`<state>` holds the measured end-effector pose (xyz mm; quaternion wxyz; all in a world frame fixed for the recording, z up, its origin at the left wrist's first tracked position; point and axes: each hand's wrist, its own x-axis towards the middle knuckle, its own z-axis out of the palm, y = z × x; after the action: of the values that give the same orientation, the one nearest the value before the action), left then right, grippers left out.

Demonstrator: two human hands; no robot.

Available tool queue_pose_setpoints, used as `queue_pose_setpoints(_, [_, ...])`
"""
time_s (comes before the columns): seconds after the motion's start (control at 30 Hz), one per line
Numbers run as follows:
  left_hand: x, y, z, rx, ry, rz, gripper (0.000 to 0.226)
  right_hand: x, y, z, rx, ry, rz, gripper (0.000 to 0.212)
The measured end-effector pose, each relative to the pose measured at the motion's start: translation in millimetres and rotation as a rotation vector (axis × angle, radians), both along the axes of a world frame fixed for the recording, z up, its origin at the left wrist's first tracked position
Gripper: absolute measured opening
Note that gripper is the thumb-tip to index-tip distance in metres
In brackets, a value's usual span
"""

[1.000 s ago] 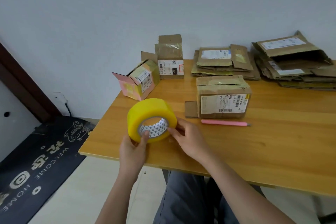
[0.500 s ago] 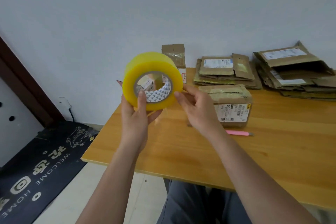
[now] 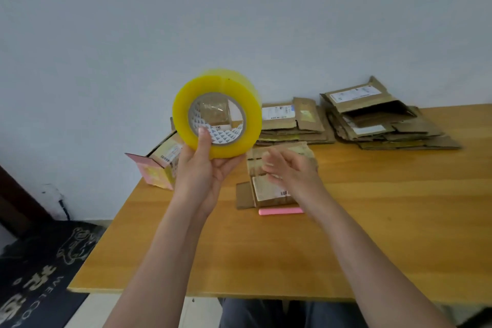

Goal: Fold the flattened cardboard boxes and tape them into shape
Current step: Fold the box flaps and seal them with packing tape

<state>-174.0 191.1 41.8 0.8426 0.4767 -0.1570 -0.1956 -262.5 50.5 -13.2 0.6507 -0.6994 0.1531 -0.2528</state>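
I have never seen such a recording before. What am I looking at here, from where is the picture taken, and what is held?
There is no machine: a person works with two bare hands. The camera sits on the person's head and looks forward and down.

The left hand holds up a yellow tape roll, thumb inside its core. The right hand is open and holds nothing; it is blurred.

On the wooden table lie a folded box, a pink pen, an open pink box and two stacks of flat cardboard by the wall.
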Motion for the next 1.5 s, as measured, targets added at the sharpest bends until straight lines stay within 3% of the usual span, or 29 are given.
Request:
queue_pose_setpoints(0.1, [-0.5, -18.6, 14.9, -0.051, 0.027, -0.061, 0.045, -2.4, -9.7, 7.8, 0.098, 0.004, -0.001, 0.033])
queue_pose_setpoints(0.27, [1.0, -44.8, 32.9, -0.135, 0.08, -0.124, 0.04, -10.1, -24.2, 24.0, 0.48, 0.024, 0.026, 0.038])
queue_pose_setpoints(0.37, [6.3, -52.6, 30.1, -0.119, 0.075, -0.117, 0.035, -13.7, -39.4, 24.0, 0.527, -0.022, -0.025, 0.025])
queue_pose_setpoints(0.63, [17.1, -67.7, 2.0, -0.019, 0.067, -0.028, 0.041, -4.7, -81.6, 26.3, 0.172, 0.018, -0.271, 0.014])
queue_pose_setpoints(0.87, [37.6, -63.1, -25.5, 0.022, 0.087, 0.029, 0.039, -16.5, -120.3, 14.2, 0.143, 0.068, -0.48, 0.006])
queue_pose_setpoints(1.1, [40.4, -73.7, -32.9, -0.084, 0.178, -0.046, 0.042, 3.6, -101.1, 6.9, 0.096, 0.095, -0.258, 0.012])
queue_pose_setpoints(1.27, [39.3, -84.6, -19.9, -0.065, 0.133, -0.102, 0.043, 16.4, -90.3, 15.5, -0.243, 0.151, -0.14, 0.029])
queue_pose_setpoints(1.5, [27.2, -97.7, 5.6, -0.053, 0.019, -0.206, 0.025, 18.0, -93.2, 25.4, -0.396, 0.269, 0.058, 0.053])
